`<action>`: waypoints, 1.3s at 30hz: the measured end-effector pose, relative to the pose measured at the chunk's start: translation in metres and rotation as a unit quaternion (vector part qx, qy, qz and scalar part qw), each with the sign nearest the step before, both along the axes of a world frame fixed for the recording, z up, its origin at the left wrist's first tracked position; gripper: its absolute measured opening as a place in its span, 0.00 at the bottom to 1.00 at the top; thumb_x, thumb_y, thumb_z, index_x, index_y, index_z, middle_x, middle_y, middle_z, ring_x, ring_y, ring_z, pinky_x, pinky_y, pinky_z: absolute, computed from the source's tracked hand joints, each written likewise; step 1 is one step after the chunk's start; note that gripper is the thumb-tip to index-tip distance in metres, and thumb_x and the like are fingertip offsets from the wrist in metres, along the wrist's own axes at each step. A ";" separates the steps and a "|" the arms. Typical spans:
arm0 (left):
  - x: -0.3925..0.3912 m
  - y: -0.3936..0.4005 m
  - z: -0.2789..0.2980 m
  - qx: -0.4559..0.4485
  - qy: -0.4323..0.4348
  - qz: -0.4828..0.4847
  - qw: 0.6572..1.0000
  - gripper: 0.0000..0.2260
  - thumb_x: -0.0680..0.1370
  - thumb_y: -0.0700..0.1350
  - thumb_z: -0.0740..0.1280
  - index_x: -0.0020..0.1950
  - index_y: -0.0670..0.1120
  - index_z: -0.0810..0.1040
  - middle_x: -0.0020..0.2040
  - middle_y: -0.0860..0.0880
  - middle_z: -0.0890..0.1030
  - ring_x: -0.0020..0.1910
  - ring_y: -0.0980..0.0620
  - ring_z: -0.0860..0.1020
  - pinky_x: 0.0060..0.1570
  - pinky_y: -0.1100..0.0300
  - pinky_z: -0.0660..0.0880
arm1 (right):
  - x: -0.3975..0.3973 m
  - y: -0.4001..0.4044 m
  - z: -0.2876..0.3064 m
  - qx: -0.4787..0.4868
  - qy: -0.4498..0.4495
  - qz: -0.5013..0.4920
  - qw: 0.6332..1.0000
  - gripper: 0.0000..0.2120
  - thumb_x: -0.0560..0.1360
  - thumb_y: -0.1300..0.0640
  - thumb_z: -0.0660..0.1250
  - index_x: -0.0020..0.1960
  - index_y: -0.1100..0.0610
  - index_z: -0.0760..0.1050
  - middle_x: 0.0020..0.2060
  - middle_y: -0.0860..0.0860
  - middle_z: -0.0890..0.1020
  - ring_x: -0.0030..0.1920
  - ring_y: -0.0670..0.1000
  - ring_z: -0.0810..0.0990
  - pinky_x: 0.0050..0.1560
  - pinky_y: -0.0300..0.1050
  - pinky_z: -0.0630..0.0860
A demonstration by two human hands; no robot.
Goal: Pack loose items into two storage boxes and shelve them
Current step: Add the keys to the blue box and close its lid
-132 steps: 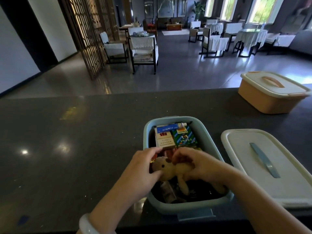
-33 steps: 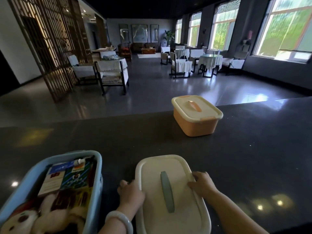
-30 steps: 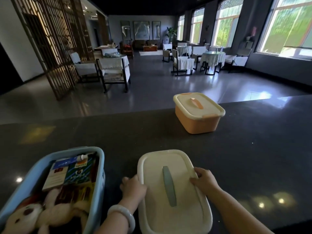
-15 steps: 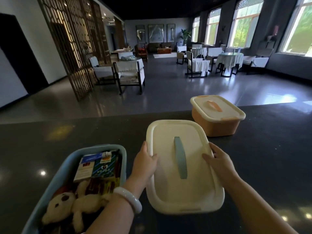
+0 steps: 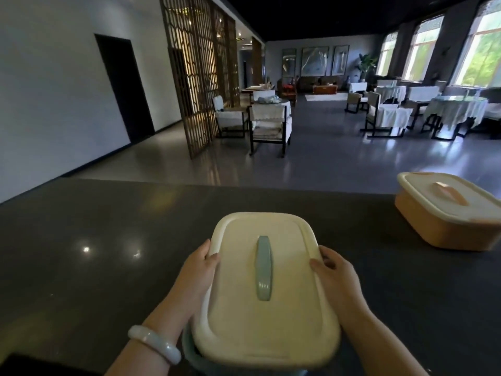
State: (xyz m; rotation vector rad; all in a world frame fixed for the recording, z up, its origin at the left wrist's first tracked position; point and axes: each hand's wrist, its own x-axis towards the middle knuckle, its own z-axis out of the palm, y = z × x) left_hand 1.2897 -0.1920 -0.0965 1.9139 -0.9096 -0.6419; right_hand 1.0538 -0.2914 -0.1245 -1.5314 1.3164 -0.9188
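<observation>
The cream lid (image 5: 267, 291) is held flat between both hands above the blue box (image 5: 189, 346), of which only a sliver of rim shows under the lid's near left corner. Its long axis runs near to far, in line with the grey-green handle (image 5: 263, 268) down its middle. The left hand (image 5: 199, 270) grips the left long edge, thumb on top of the rim and the fingers curled out of sight beneath; the right hand (image 5: 334, 275) mirrors it on the right long edge, thumb on the rim, the other fingers hidden, so how widely they are spread cannot be told. Both hands sit about equally near the lid's middle, neither leading. The coming move, as I judge it, turns on the lid lying straight over the box, edges matched; whether it already touches the box rim cannot be told, since the lid covers nearly all of it. Count: two boxes, one blue under the lid and one orange box (image 5: 444, 226) at the far right on the dark counter (image 5: 95, 240), well apart; two lids, the orange box's own already seated.
</observation>
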 end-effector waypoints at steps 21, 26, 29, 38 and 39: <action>0.039 0.006 -0.060 0.011 0.107 -0.044 0.993 0.23 0.82 0.47 0.59 0.77 0.53 0.60 0.71 0.52 0.69 0.64 0.53 0.72 0.62 0.54 0.69 | 0.033 0.030 -0.032 0.056 0.057 -0.073 0.994 0.17 0.76 0.57 0.66 0.64 0.46 0.74 0.49 0.42 0.81 0.47 0.44 0.80 0.40 0.40 0.76; 0.042 0.000 -0.066 0.012 0.080 -0.054 0.995 0.22 0.83 0.47 0.56 0.78 0.51 0.59 0.74 0.51 0.66 0.71 0.51 0.66 0.72 0.53 0.61 | 0.035 0.024 -0.029 0.080 0.047 -0.068 0.993 0.18 0.77 0.57 0.65 0.66 0.47 0.73 0.50 0.42 0.80 0.48 0.43 0.79 0.37 0.37 0.72; 0.040 0.000 -0.067 0.012 0.057 -0.055 0.997 0.22 0.84 0.47 0.55 0.78 0.51 0.58 0.74 0.50 0.66 0.72 0.50 0.65 0.70 0.54 0.60 | 0.033 0.024 -0.030 0.079 0.042 -0.065 0.994 0.18 0.77 0.58 0.65 0.66 0.48 0.73 0.51 0.43 0.80 0.49 0.43 0.79 0.38 0.37 0.72; 0.036 -0.002 -0.073 -0.018 -0.132 -0.083 0.988 0.23 0.83 0.44 0.54 0.78 0.52 0.55 0.79 0.54 0.52 0.77 0.54 0.50 0.74 0.56 0.50 | 0.039 0.024 -0.034 -0.002 0.107 -0.052 0.993 0.24 0.80 0.61 0.61 0.73 0.49 0.62 0.61 0.44 0.72 0.59 0.45 0.72 0.58 0.42 0.72; 0.036 -0.002 -0.074 -0.026 -0.174 -0.098 0.979 0.23 0.83 0.43 0.53 0.78 0.52 0.56 0.79 0.54 0.51 0.78 0.54 0.47 0.75 0.56 0.49 | 0.039 0.025 -0.034 -0.025 0.139 -0.040 0.989 0.23 0.80 0.60 0.60 0.73 0.48 0.62 0.64 0.45 0.69 0.62 0.45 0.69 0.61 0.44 0.69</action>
